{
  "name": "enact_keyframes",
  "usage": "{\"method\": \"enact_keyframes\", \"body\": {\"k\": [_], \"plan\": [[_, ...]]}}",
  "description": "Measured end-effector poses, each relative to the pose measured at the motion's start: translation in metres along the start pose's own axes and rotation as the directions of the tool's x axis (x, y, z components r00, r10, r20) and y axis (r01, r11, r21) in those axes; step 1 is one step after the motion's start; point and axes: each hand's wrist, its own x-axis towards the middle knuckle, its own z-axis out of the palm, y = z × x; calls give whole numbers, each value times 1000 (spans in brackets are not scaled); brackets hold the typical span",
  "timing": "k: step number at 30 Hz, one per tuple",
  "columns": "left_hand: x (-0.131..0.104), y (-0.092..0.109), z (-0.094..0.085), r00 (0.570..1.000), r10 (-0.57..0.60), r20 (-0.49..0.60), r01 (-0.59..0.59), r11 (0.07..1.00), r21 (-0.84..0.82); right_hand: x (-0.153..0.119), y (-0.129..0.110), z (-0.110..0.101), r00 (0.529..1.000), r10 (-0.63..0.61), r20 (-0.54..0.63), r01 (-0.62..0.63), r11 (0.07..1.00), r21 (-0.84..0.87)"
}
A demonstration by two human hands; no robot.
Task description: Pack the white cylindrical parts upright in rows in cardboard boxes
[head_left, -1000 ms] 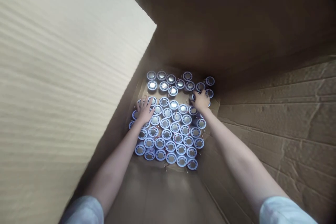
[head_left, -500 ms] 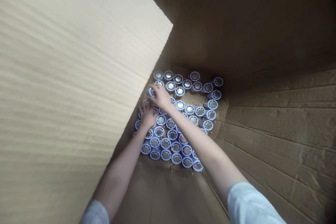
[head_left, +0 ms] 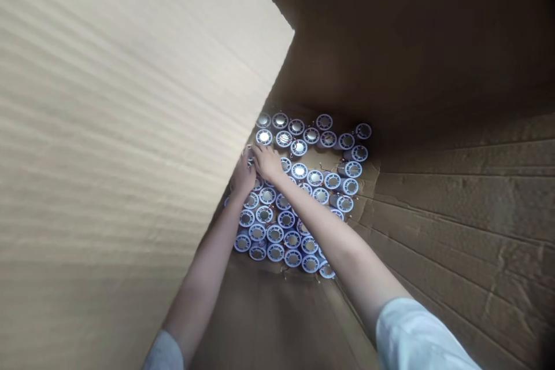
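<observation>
Deep in a cardboard box, many wired cylinders (head_left: 275, 234) stand in uneven rows. Each shows a pale slotted rim and a shiny round centre. At the left side of the rows, my right hand (head_left: 266, 163) has its fingers curled over one wired cylinder (head_left: 250, 152), which is mostly covered. My left hand (head_left: 244, 178) closes on that same cylinder from the near left side, close against the right hand's fingertips. Part of the left hand's fingers is hard to see.
A large cardboard flap (head_left: 130, 127) covers the left of the view and hides the box's left side. The brown right wall (head_left: 455, 208) rises beside the rows. Bare cardboard floor (head_left: 323, 157) shows between cylinders at the back, with thin wires sticking out.
My left hand has moved up and away from spread fingers over the near cylinders, to the cylinder at my right hand. My right hand has stayed nearly in place.
</observation>
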Motion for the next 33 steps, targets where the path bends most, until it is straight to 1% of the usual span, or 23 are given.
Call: {"method": "enact_keyframes", "body": {"k": [2, 3, 6, 8, 10, 11, 13, 14, 15, 16, 17, 18, 19, 20, 21, 22, 24, 25, 26, 28, 30, 31, 33], "plan": [[7, -1, 1, 993, 41, 108, -49, 996, 70, -15, 14, 3, 999, -12, -44, 10, 999, -38], [8, -1, 1, 991, 50, 124, -63, 993, 105, -21, 21, 6, 999, 0, -36, -2, 999, -49], [3, -2, 1, 996, 57, 75, -69, 985, 158, -27, 36, 17, 997, 78, 4, -78, 996, -48], [1, -1, -1, 997, 56, 45, -62, 986, 157, -26, 39, 24, 993, 116, 3, -116, 993, -29], [3, -1, -2, 997, 68, 29, -72, 987, 146, -26, 38, 26, 994, 112, -14, -112, 994, 3], [5, 0, -2, 996, 84, 42, -89, 986, 143, -28, 38, 24, 995, 90, -30, -90, 996, 26], [11, 1, -1, 986, 128, 104, -143, 979, 144, -40, 45, 14, 995, 38, -93, -31, 997, 74], [14, 2, -1, 979, 150, 139, -171, 974, 149, -49, 54, 6, 989, 40, -144, -27, 996, 89], [16, 3, -1, 973, 166, 163, -192, 969, 157, -60, 66, -3, 976, 77, -202, -59, 994, 95], [17, 4, -2, 971, 170, 167, -198, 966, 168, -72, 81, -13, 952, 158, -262, -137, 986, 96], [18, 6, -2, 975, 161, 153, -188, 965, 182, -84, 100, -24, 909, 270, -316, -253, 963, 95], [18, 8, -3, 981, 141, 131, -165, 967, 196, -95, 121, -33, 846, 394, -359, -388, 917, 94], [18, 10, -4, 987, 117, 112, -139, 968, 208, -106, 142, -41, 770, 512, -380, -519, 850, 94], [18, 12, -5, 991, 94, 98, -114, 968, 221, -115, 162, -47, 709, 604, -364, -618, 781, 91], [17, 13, -5, 993, 78, 92, -97, 967, 235, -123, 180, -51, 673, 668, -317, -680, 728, 89], [16, 14, -5, 993, 70, 92, -91, 964, 250, -130, 194, -52, 665, 703, -252, -708, 701, 87], [13, 17, -4, 992, 60, 113, -89, 958, 274, -138, 210, -50, 701, 700, -134, -695, 713, 90], [11, 19, -4, 992, 41, 120, -73, 957, 280, -139, 212, -48, 720, 687, -101, -681, 727, 89], [8, 23, -3, 993, 11, 118, -44, 959, 282, -139, 211, -46, 722, 686, -90, -682, 728, 77], [2, 36, -1, 996, -61, 71, 39, 962, 269, -135, 203, -45, 685, 722, -100, -725, 688, 3], [-1, 58, 2, 995, -97, 11, 92, 969, 229, -129, 194, -48, 645, 755, -116, -764, 638, -96], [0, 72, 5, 995, -102, -2, 100, 974, 205, -125, 191, -51, 637, 760, -133, -771, 622, -137], [5, 101, 11, 995, -100, 13, 96, 980, 174, -120, 188, -56, 640, 749, -173, -768, 616, -172]]}}
